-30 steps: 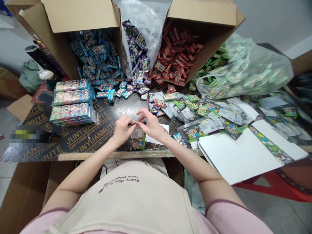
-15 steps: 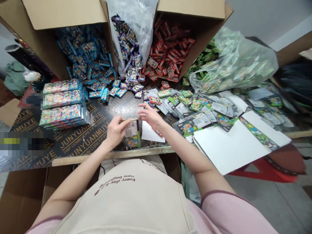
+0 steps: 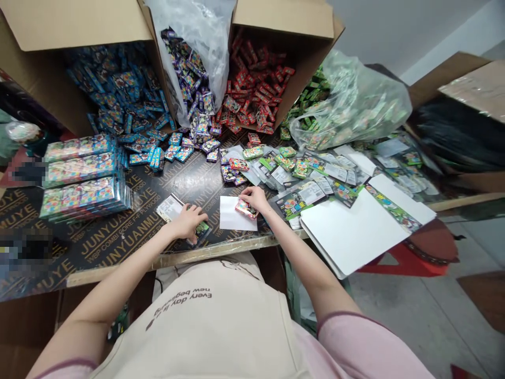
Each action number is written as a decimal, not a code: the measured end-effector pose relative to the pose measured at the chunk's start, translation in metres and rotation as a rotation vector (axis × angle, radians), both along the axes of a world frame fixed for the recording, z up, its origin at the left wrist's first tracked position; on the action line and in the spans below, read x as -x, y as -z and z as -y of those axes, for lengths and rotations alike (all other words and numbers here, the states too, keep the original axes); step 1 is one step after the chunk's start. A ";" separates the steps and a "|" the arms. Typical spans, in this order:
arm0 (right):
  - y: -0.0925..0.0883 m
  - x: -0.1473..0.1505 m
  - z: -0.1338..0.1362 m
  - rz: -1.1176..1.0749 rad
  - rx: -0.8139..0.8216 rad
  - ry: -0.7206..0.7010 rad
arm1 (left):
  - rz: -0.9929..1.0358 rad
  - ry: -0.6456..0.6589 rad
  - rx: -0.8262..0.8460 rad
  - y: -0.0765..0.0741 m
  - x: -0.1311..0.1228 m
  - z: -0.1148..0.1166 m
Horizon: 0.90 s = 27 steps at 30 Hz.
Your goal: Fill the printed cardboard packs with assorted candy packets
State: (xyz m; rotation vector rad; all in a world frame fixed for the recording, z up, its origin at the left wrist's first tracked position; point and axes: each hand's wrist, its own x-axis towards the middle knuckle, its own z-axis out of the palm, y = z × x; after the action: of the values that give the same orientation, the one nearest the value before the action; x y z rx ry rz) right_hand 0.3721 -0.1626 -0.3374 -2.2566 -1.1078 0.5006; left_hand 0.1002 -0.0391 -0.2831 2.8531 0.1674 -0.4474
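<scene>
Here, right fingers: my right hand [image 3: 254, 197] has thumb and forefinger drawn close together at the upper edge of a red-and-pink packet [image 3: 246, 209]; I cannot tell whether they pinch it or only touch it.
Left fingers: my left hand [image 3: 189, 222] lies spread and curved over the middle of a dark card pack [image 3: 169, 207]; I cannot tell whether the fingers clasp it.
Red-and-pink packet: it sits on the right part of a small white sheet [image 3: 229, 220], near the table's front edge.
Dark card pack: it lies slantwise, its pale labelled end beyond my knuckles, its green-trimmed end nearest me, a little apart from the small white sheet.
Loose boxes: blue ones [image 3: 157, 158], purple ones [image 3: 211, 145] and red ones [image 3: 239, 164] lie scattered beyond my hands.
Right side: overlapping card packs [image 3: 292, 202] spread beside my forearm, and a white stack [image 3: 339, 231] with a patterned strip [image 3: 394, 209] lies nearer me.
Left side: wrapped multi-packs [image 3: 79, 195] stand piled on the printed black tabletop [image 3: 106, 234].
Back row: a left carton [image 3: 79, 21] holds blue boxes, a clear bag [image 3: 193, 26] purple, a right carton [image 3: 284, 16] red, and a greenish bag [image 3: 351, 100] green.
</scene>
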 end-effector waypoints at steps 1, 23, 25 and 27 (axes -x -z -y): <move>0.002 -0.002 -0.002 -0.007 0.003 0.004 | -0.018 0.000 -0.004 0.001 -0.004 0.001; -0.038 0.026 0.004 -0.249 -0.399 -0.014 | 0.914 -0.778 0.779 -0.040 0.026 0.003; -0.058 0.050 -0.005 -0.337 -0.512 -0.059 | 0.928 -0.805 0.774 -0.046 0.027 0.002; -0.078 0.080 -0.014 -0.467 -0.577 -0.140 | 0.923 -0.810 0.789 -0.054 0.030 0.000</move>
State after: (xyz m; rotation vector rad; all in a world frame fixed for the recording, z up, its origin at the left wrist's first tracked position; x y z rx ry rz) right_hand 0.2916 -0.1488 -0.2591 -1.4771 -1.0046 0.6280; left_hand 0.0702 -0.0387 -0.2290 1.7414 0.7109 0.7731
